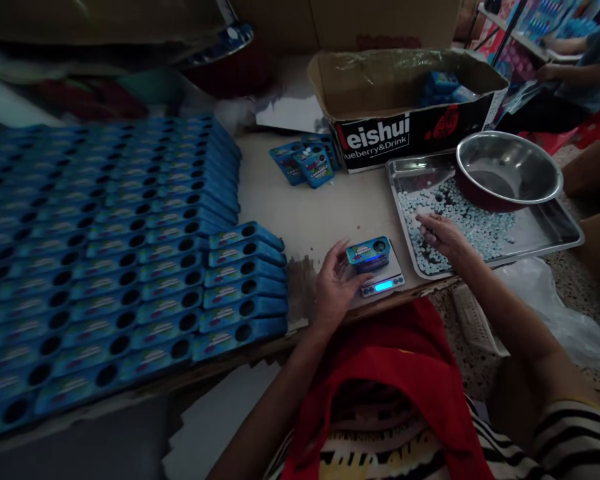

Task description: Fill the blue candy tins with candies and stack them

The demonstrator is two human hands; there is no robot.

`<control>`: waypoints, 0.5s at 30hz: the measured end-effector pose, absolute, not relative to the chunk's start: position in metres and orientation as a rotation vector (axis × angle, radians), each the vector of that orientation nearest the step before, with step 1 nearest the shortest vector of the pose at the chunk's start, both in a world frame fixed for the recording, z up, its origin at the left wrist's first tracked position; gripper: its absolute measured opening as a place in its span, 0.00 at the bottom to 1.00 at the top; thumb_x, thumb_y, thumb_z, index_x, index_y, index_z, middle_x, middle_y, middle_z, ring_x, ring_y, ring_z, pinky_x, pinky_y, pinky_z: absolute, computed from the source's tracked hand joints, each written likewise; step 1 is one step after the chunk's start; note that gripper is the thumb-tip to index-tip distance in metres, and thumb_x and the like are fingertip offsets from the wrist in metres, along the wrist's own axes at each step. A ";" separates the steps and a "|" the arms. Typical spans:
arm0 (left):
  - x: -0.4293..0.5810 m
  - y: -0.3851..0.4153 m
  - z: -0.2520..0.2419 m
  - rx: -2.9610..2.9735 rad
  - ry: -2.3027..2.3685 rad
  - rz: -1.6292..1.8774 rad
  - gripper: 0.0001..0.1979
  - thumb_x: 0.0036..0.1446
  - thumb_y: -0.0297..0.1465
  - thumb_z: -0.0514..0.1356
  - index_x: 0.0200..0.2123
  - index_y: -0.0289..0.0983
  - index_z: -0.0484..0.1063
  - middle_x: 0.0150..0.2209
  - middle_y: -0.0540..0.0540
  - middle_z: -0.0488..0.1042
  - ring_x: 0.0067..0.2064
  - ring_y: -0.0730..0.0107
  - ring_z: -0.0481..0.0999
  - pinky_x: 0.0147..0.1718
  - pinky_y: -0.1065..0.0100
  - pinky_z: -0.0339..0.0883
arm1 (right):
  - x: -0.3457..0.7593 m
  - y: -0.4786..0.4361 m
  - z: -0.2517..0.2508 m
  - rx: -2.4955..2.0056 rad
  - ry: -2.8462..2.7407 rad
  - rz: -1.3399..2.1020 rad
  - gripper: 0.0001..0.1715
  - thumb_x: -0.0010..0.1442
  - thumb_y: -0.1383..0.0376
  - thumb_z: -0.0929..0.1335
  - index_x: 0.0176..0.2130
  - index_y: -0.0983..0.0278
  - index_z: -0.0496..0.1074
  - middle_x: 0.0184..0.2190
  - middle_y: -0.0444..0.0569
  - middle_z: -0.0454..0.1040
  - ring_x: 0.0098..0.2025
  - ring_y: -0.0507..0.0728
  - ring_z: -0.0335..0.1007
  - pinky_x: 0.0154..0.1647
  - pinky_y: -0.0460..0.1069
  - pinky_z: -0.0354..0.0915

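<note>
A small blue printed box (pixel 368 251) with a dark round spot on top stands on a small digital scale (pixel 383 287) with a lit blue display. My left hand (pixel 336 277) curls round the box's left end, thumb at the front and fingers at the far side. Over the left part of a metal tray (pixel 545 247) is my right hand (pixel 441 235), its fingertips pinched together; what they hold is too small to make out. Many small pale pellets (pixel 445 250), white and bluish, lie spread in the tray below it.
Rows of blue boxes (pixel 145 267) fill the table's left side. Several blue pouches (pixel 314 165) lie behind the scale. A cardboard carton (pixel 380 137) stands at the back, and a steel bowl (pixel 510 167) rests in the tray. Another person's arm (pixel 580 72) shows at upper right.
</note>
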State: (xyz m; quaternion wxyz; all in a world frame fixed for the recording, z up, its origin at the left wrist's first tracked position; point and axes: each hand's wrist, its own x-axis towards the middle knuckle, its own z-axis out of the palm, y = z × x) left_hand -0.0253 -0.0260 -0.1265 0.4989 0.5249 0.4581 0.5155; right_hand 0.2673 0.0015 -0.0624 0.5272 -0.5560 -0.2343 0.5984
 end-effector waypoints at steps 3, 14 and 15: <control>-0.048 -0.034 -0.115 1.395 1.163 1.250 0.43 0.49 0.46 0.82 0.65 0.44 0.74 0.59 0.39 0.82 0.64 0.51 0.83 0.68 0.49 0.76 | 0.271 -0.002 -0.055 -1.332 -0.493 1.427 0.17 0.65 0.69 0.81 0.31 0.65 0.72 0.22 0.39 0.72 0.18 0.42 0.58 0.14 0.36 0.49; -0.081 -0.061 -0.092 1.541 1.227 1.233 0.32 0.58 0.36 0.77 0.64 0.43 0.76 0.58 0.40 0.83 0.61 0.54 0.85 0.65 0.49 0.80 | 0.282 -0.030 -0.018 -1.458 -0.501 1.558 0.10 0.62 0.80 0.73 0.42 0.70 0.81 0.29 0.50 0.80 0.23 0.47 0.68 0.18 0.38 0.62; -0.081 -0.059 -0.092 1.535 1.219 1.243 0.31 0.58 0.36 0.77 0.64 0.43 0.76 0.58 0.41 0.83 0.60 0.54 0.85 0.65 0.49 0.80 | 0.278 -0.032 -0.014 -1.458 -0.511 1.555 0.10 0.63 0.80 0.73 0.43 0.70 0.81 0.30 0.50 0.81 0.24 0.47 0.69 0.19 0.38 0.64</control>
